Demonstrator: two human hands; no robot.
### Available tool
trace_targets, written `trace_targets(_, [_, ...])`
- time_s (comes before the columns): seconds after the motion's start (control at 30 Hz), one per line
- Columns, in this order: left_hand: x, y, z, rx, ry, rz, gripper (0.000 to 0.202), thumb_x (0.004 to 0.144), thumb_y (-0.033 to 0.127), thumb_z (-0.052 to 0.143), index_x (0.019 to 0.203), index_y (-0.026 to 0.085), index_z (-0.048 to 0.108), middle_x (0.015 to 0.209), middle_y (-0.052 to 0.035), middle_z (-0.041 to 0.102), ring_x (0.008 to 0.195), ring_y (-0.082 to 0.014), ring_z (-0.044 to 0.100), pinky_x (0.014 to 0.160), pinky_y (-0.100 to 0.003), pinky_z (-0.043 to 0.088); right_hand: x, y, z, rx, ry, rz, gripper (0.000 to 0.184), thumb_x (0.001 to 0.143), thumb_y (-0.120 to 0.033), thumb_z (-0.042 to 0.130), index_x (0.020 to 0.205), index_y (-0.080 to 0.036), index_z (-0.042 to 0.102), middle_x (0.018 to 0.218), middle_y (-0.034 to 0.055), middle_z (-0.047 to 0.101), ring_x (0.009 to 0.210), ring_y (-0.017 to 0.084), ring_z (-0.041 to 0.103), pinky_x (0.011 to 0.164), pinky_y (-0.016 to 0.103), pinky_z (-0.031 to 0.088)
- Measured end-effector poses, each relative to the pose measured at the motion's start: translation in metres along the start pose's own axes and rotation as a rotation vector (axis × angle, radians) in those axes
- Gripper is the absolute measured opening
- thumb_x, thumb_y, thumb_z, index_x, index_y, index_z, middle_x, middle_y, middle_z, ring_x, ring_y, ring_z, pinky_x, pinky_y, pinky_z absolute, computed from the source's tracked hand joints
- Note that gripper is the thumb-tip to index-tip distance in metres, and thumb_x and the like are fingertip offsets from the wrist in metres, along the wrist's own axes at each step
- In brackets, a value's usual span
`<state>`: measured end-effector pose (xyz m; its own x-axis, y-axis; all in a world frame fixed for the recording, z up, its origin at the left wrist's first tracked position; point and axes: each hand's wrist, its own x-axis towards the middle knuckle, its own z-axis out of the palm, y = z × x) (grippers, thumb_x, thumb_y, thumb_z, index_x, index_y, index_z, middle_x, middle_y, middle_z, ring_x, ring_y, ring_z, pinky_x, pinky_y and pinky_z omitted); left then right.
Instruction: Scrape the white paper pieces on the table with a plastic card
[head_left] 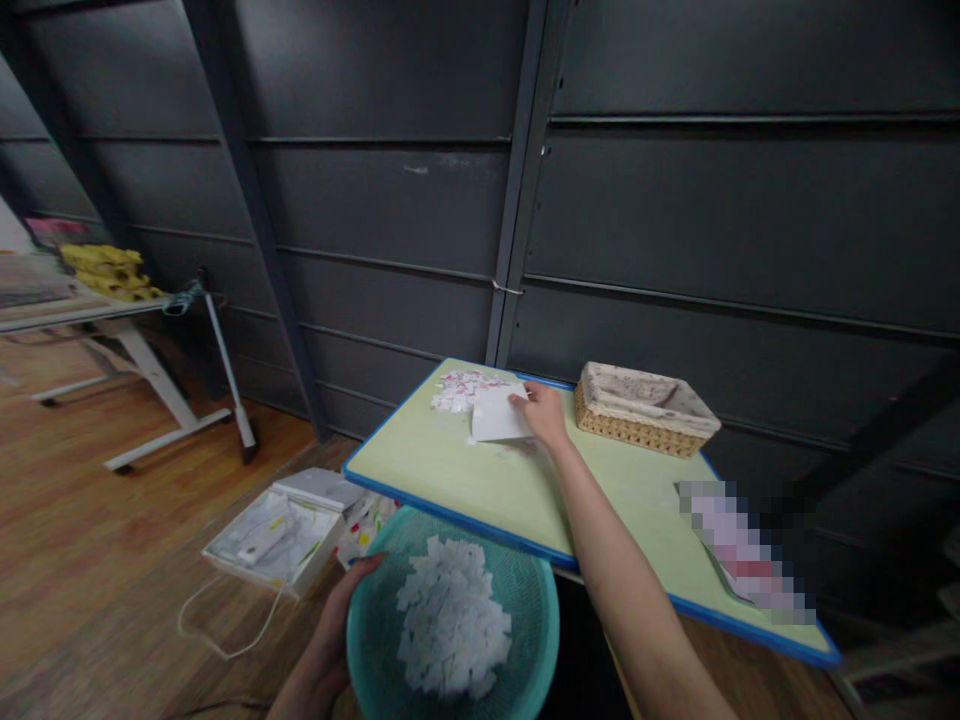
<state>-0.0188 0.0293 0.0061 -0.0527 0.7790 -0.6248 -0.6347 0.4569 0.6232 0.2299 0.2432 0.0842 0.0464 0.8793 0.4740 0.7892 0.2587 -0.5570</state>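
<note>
My left hand (358,580) grips the left rim of a teal mesh basket (529,640), its fingers closed over the edge. Inside the basket lies a heap of torn white paper pieces (454,620). Out over the table, my right hand (541,408) pinches a white sheet of paper (496,414) by its right edge. Just left of and behind that sheet, a pile of small white and pink paper scraps (459,388) rests on the pale green tabletop (435,455). The sheet hides part of this pile.
A woven basket with a cloth lining (645,405) stands at the table's back right. Nearer the right corner is a blurred-out flat item (742,550). An open white box (277,540) with a cord sits on the floor at left. Dark panels (390,200) rise behind.
</note>
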Motion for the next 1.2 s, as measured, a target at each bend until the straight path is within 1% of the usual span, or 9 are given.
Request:
trace_targets(0.07, [0.000,0.000,0.000,0.004,0.006,0.009,0.044,0.077,0.020,0.063,0.118,0.006,0.056,0.053,-0.0041,0.072,0.068,-0.0297,0.073,0.066,-0.041,0.058,0.002,0.002,0.000,0.096,-0.003,-0.010,0.027,0.074,-0.032,0.051,0.082,-0.014,0.070,0.080,0.0070,0.069,0.071,0.019,0.057,0.063,0.026,0.035])
trace_targets(0.13, [-0.001,0.000,0.000,0.004,0.002,0.028,0.043,0.076,0.018,0.064,0.116,0.008,0.057,0.055,-0.0034,0.073,0.067,-0.0291,0.073,0.067,-0.041,0.058,0.003,0.004,-0.002,0.144,0.032,0.030,0.029,0.073,-0.033,0.050,0.082,-0.014,0.070,0.079,0.0071,0.070,0.070,0.019,0.057,0.061,0.026,0.035])
trace_targets(0.23, [-0.003,-0.001,0.001,0.013,0.002,0.042,0.045,0.072,0.015,0.065,0.115,0.010,0.057,0.054,-0.0018,0.072,0.062,-0.0289,0.072,0.062,-0.039,0.057,0.004,0.006,-0.007,0.082,0.102,0.117,0.030,0.072,-0.034,0.050,0.081,-0.014,0.071,0.080,0.0086,0.070,0.072,0.020,0.058,0.062,0.026,0.036])
trace_targets(0.33, [-0.004,-0.002,0.000,0.027,0.013,0.049,0.043,0.069,0.016,0.066,0.111,0.010,0.059,0.049,-0.0003,0.069,0.053,-0.0270,0.069,0.055,-0.037,0.055,0.004,0.006,-0.010,-0.022,0.122,0.175,0.028,0.072,-0.032,0.051,0.081,-0.015,0.071,0.082,0.0110,0.071,0.076,0.022,0.060,0.064,0.027,0.036])
trace_targets(0.5, [-0.001,-0.002,0.000,0.006,-0.017,0.044,0.034,0.069,0.016,0.067,0.101,0.013,0.058,0.054,-0.0019,0.072,0.048,-0.0242,0.067,0.049,-0.035,0.054,0.005,0.011,0.000,0.004,0.048,0.163,0.027,0.069,-0.030,0.049,0.079,-0.015,0.070,0.078,0.0098,0.069,0.072,0.021,0.058,0.060,0.026,0.034])
trace_targets(0.7, [-0.001,-0.002,0.000,-0.004,0.001,0.057,0.023,0.071,0.014,0.064,0.093,0.014,0.059,0.050,0.0002,0.069,0.046,-0.0205,0.065,0.047,-0.031,0.052,0.007,0.017,0.013,0.210,-0.033,0.172,0.015,0.060,-0.030,0.054,0.059,-0.017,0.061,0.060,0.0030,0.059,0.057,0.016,0.050,0.052,0.026,0.029])
trace_targets(0.9, [0.005,-0.006,-0.004,0.017,-0.055,0.074,0.030,0.073,0.017,0.062,0.103,0.015,0.056,0.058,-0.0028,0.073,0.050,-0.0233,0.068,0.048,-0.034,0.053,0.009,0.022,0.018,0.505,-0.089,0.306,0.017,0.055,-0.033,0.057,0.061,-0.017,0.060,0.056,0.0007,0.056,0.053,0.016,0.050,0.047,0.025,0.029])
trace_targets(1.03, [0.010,-0.008,-0.007,0.028,-0.047,0.099,0.031,0.073,0.016,0.062,0.103,0.017,0.054,0.059,-0.0010,0.073,0.049,-0.0216,0.067,0.049,-0.032,0.053,0.009,0.020,0.019,0.543,-0.103,0.317,0.017,0.053,-0.033,0.059,0.059,-0.017,0.059,0.055,-0.0001,0.055,0.052,0.016,0.049,0.047,0.025,0.029])
trace_targets(1.2, [0.006,-0.006,-0.004,0.007,-0.033,0.081,0.032,0.070,0.015,0.065,0.101,0.016,0.057,0.053,0.0010,0.070,0.048,-0.0216,0.066,0.048,-0.032,0.052,0.008,0.019,0.020,0.491,-0.085,0.274,0.017,0.053,-0.033,0.059,0.059,-0.017,0.058,0.054,-0.0009,0.053,0.052,0.015,0.048,0.048,0.025,0.028])
